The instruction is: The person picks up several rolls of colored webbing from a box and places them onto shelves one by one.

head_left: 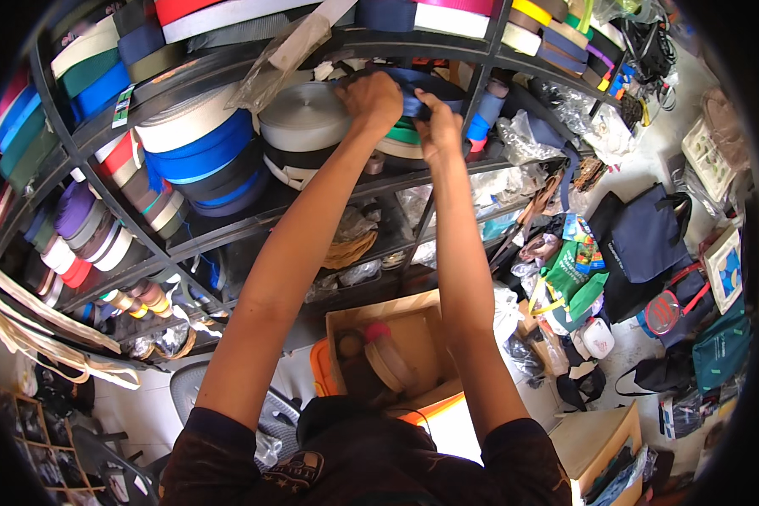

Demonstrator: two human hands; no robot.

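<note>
Both my arms reach forward into a black shelf. On top of a stack there lies a dark blue roll of webbing [434, 82]. My left hand [374, 99] is curled over the roll's left side, its fingertips hidden. At the front right of the same roll, my right hand [440, 128] grips the edge, thumb toward the top. Beneath it are a green roll [404, 135] and a cream roll [396, 148]. Left of my left hand sits a grey roll of webbing [305, 108] on a black one.
Stacked blue rolls [202, 160] stand farther left on the shelf [253, 198]. A clear plastic wrapper [282, 63] hangs over the upper board. Below my arms is an open cardboard box [434, 337] with rolls inside. Bags [649, 232] and loose goods cover the floor at right.
</note>
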